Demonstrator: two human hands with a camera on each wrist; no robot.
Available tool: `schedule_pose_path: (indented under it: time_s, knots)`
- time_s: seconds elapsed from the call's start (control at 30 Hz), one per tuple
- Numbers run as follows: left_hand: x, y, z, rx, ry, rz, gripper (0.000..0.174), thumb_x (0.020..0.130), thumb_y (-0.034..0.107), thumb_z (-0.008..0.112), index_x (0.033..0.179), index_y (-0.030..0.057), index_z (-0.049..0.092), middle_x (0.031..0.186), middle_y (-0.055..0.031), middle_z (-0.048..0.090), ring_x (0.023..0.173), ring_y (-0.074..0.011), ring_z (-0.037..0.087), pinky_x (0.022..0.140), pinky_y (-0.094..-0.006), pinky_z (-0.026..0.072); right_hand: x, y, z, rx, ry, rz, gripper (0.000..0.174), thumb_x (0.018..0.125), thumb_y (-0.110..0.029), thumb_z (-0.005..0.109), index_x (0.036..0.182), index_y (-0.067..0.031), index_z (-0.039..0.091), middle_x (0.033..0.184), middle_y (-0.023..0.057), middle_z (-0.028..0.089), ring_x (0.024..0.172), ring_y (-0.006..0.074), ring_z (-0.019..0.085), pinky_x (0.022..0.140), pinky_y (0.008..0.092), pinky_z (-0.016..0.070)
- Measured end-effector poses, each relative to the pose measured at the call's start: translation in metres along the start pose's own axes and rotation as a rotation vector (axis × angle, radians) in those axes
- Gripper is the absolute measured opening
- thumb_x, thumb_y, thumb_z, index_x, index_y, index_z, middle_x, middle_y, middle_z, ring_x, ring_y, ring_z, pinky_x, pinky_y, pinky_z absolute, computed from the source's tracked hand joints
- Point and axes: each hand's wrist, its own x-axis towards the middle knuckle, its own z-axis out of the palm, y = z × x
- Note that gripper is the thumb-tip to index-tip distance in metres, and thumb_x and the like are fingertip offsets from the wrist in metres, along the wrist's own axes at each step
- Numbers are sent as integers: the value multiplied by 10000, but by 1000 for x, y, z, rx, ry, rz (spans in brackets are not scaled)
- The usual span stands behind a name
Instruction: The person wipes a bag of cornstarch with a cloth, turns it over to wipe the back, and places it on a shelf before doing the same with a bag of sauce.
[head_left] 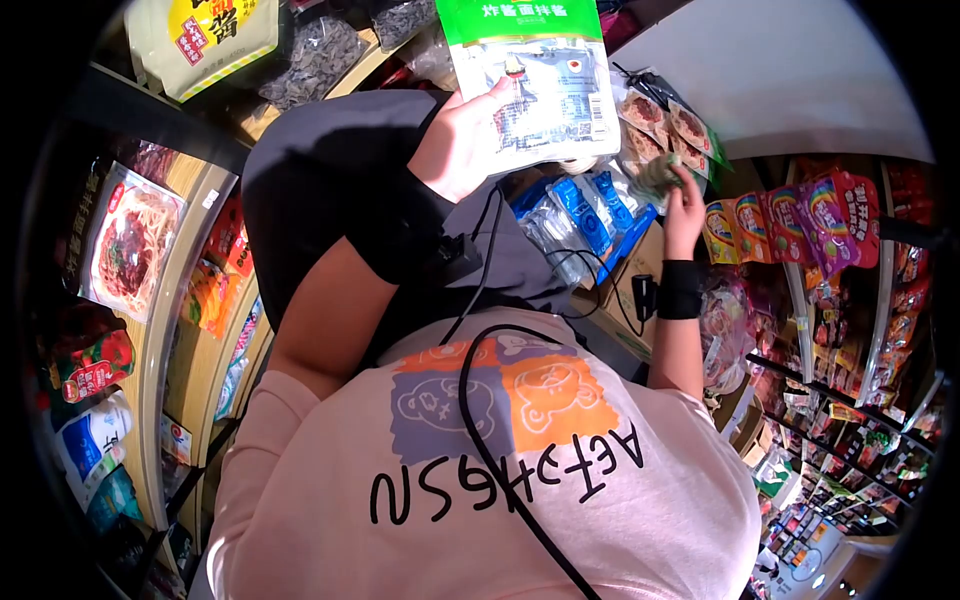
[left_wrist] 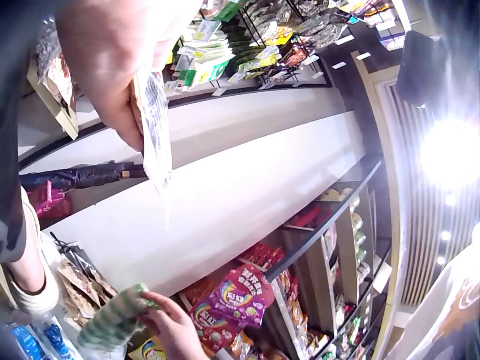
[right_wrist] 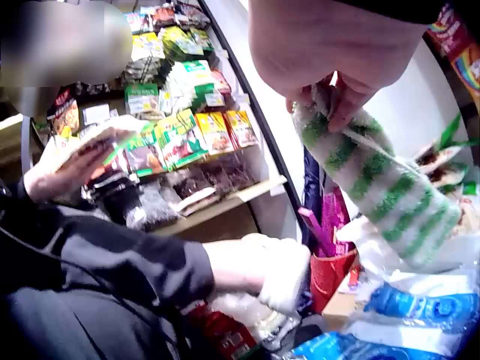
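My left hand (head_left: 455, 145) grips a flat sauce packet (head_left: 550, 110) with a green top band and a silvery white body, thumb across its face. In the left wrist view the packet (left_wrist: 155, 127) appears nearly edge-on below the left hand (left_wrist: 112, 64). Thumb and fingertips of my right hand (head_left: 685, 208) pinch a fuzzy green-and-white striped cloth (right_wrist: 382, 187) by its upper end. The rest of the cloth dangles over blue-and-clear plastic packages (head_left: 585, 215). Most of the right palm is turned from the right wrist camera.
Shelves of bagged food stand on both sides, with a noodle packet (head_left: 135, 240) at the left. Colourful rainbow candy bags (head_left: 825, 225) hang at the right. A white panel (left_wrist: 225, 195) lies beyond the hands. A red bin (right_wrist: 330, 277) stands near a shoe (right_wrist: 285, 274).
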Motion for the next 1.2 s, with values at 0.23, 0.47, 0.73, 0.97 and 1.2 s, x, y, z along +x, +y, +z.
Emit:
schedule_pose_path:
  time_s: [0.23, 0.47, 0.73, 0.97, 1.2]
  knots:
    - [2, 1, 4, 30, 111, -41, 352, 947, 157, 452, 1258, -3, 412, 1167, -140, 547, 1074, -231, 564, 893, -418, 485, -51, 152, 55, -698, -550, -265, 386, 734, -126, 627, 1105, -34, 576, 1063, 190, 581, 965, 379, 545, 869, 415, 441]
    - [7, -5, -1, -253, -68, 36, 390, 927, 87, 439, 1299, -12, 378, 1245, -173, 515, 1092, -299, 562, 908, -433, 484, -45, 48, 59, -745, -468, -96, 533, 769, -216, 643, 1250, -84, 454, 1319, 230, 395, 1178, 413, 407, 970, 447, 367]
    - [8, -32, 33, -102, 91, -37, 402, 962, 244, 400, 1306, 35, 386, 1252, -142, 507, 1106, -256, 544, 948, -393, 446, -21, -188, 68, 524, -742, 46, 891, 815, -157, 662, 1449, -23, 50, 1496, 148, 128, 1379, 243, 151, 1112, 351, 153]
    - [5, -13, 94, 53, 147, 183, 425, 971, 136, 345, 1373, 29, 257, 1338, -132, 408, 1206, -236, 450, 1016, -365, 365, 1, -248, 46, -293, -541, -323, 971, 680, -229, 767, 1428, -33, 180, 1100, 221, 590, 921, 338, 615, 783, 371, 493]
    - [32, 22, 145, 780, -135, 430, 507, 979, 158, 370, 1410, 6, 151, 1399, -150, 289, 1301, -229, 296, 1070, -328, 238, 45, -301, 35, -474, -90, -620, 694, 719, -144, 652, 1346, -29, 377, 915, 150, 572, 662, 288, 605, 543, 374, 487]
